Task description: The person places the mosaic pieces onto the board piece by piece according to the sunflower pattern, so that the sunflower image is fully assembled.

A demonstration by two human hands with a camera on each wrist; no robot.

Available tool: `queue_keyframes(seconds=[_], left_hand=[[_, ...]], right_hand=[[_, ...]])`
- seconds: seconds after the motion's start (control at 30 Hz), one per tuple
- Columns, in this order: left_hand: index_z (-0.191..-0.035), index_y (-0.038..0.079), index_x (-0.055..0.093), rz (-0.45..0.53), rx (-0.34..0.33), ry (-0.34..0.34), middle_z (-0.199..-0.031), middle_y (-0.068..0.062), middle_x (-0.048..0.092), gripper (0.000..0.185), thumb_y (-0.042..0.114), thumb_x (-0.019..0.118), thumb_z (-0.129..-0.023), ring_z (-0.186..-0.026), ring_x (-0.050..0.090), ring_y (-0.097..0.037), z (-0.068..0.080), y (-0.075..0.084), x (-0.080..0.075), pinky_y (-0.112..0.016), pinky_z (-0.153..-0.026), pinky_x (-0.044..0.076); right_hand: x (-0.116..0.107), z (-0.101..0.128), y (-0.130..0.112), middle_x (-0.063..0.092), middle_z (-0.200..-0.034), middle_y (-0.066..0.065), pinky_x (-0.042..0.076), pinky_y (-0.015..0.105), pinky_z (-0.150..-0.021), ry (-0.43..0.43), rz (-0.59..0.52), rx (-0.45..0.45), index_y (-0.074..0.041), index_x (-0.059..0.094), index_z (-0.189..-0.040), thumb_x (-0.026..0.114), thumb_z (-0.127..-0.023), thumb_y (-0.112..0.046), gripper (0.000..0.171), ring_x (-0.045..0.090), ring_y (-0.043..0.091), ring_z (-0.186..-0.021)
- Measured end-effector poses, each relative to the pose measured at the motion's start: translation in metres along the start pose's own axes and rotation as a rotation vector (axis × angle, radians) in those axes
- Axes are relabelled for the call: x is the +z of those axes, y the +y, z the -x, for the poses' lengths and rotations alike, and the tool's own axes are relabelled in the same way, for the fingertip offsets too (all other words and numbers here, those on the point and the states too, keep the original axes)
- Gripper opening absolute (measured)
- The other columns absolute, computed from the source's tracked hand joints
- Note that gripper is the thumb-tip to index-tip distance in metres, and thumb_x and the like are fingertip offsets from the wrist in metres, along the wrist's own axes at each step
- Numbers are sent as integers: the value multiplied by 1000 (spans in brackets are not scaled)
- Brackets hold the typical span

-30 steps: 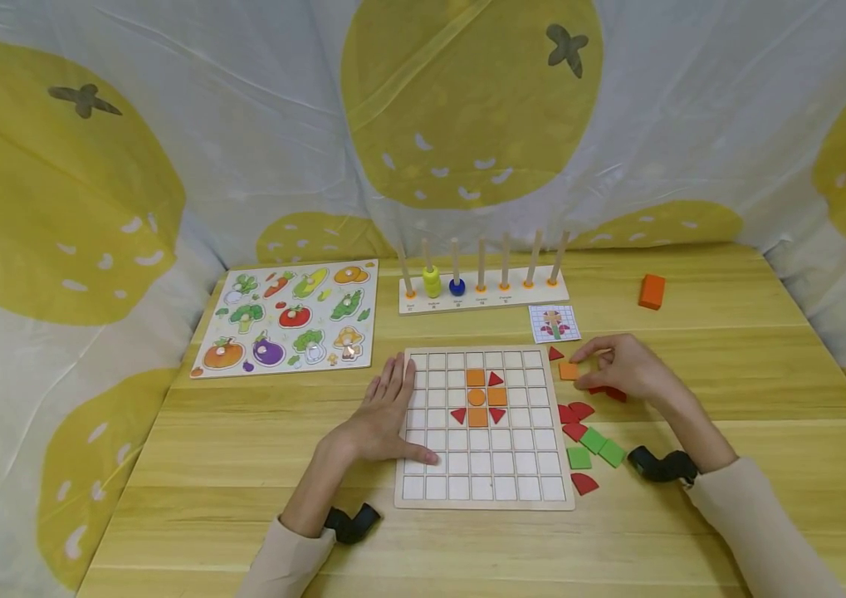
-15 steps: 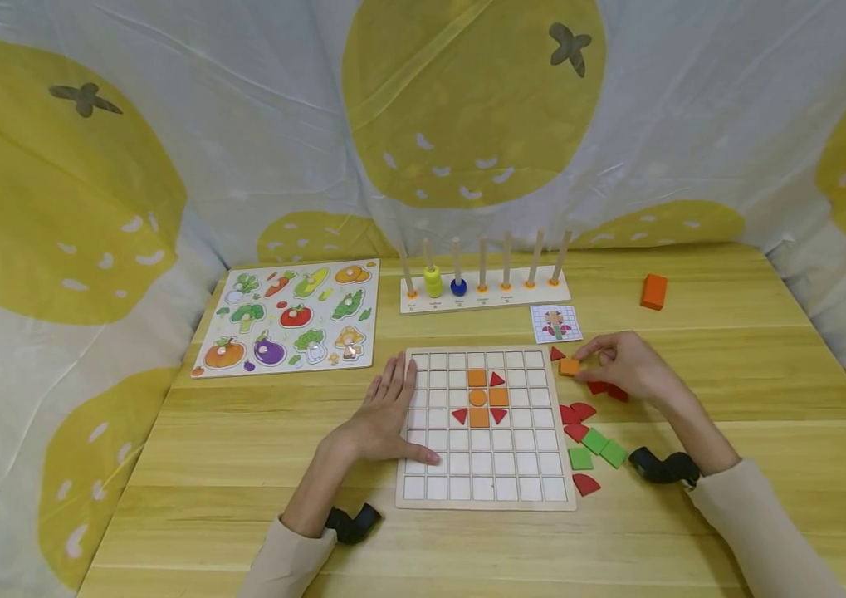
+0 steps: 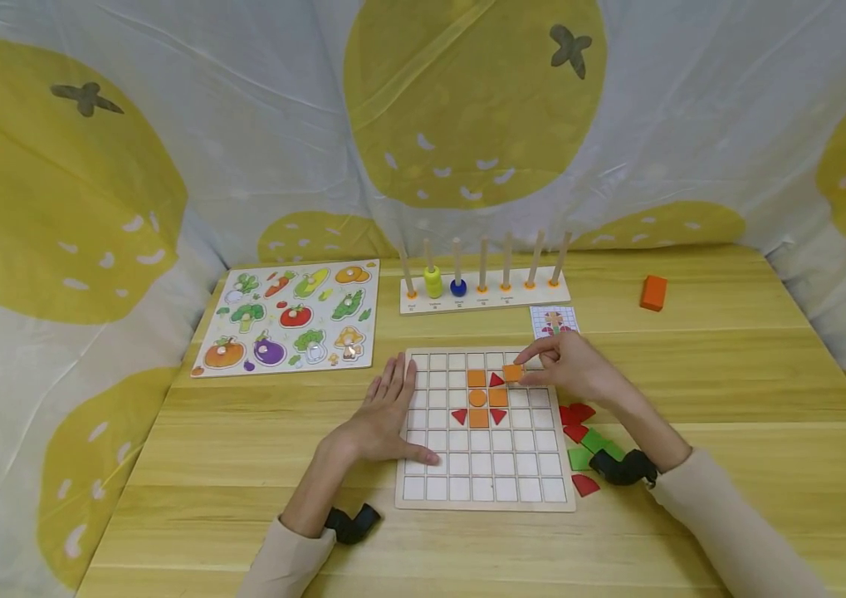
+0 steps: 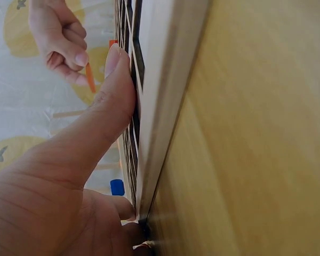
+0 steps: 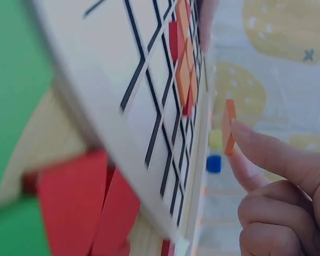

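Orange square tile [image 3: 513, 373], pinched in the right grip [image 3: 575, 365] above the grid board [image 3: 486, 505].
We judge it light, stiff and sturdy, perhaps slick on its flat faces; opposite edges seem the best hold. We note the left grip [image 3: 378, 423] spread across the board's left edge. The wood-grained desk [image 3: 198, 473] looks smooth and level; patterned cloth [image 3: 273, 124] surrounds its back and sides.

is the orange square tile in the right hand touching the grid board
No, the right hand pinches the orange square tile with a visible gap to the grid board.
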State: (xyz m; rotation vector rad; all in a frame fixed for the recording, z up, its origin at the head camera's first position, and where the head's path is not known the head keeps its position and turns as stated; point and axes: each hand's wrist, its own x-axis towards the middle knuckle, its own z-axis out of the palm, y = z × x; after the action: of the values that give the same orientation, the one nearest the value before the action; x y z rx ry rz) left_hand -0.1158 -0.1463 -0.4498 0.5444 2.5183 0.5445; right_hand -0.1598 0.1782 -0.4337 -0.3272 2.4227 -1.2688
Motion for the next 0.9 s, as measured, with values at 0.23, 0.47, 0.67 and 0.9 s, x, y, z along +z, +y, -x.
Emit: queue_keyframes(seconds=[0.23,0.47,0.67,0.9], left_hand=[[-164,1,-10,-1,-9,3,-171,-18,-23,142,57,87,-77,-160,-20,-36,0,-1,1,-56,-132,0],[-164,1,-10,1,-11,3,-171,-18,-23,142,58,86,-77,-160,-19,-36,0,0,1,-56,-132,0],[-164,0,-10,-5,-7,1,-172,-19,-22,142,57,87,-77,-161,-18,-38,1,1,0,-57,-132,0],[-164,0,-9,-13,-9,-2,-172,-19,-21,141,58,86,-77,-161,-18,-37,-1,1,0,-57,-132,0]], right_hand=[[31,-13,-17,24,-57,-5,27,25,-57,-25,-20,12,-7,80,-105,86,-84,-12,22,22,13,-55],[55,-22,-31,38,-54,-6,25,22,-51,-39,17,3,-7,80,-98,88,-81,-14,20,30,11,-52],[66,-26,-36,51,-63,-4,31,24,-54,-34,49,28,-8,80,-92,90,-79,-13,17,39,12,-57],[70,-27,-37,61,-74,1,32,27,-58,-25,63,29,-11,81,-94,92,-77,-14,20,41,15,-65]])
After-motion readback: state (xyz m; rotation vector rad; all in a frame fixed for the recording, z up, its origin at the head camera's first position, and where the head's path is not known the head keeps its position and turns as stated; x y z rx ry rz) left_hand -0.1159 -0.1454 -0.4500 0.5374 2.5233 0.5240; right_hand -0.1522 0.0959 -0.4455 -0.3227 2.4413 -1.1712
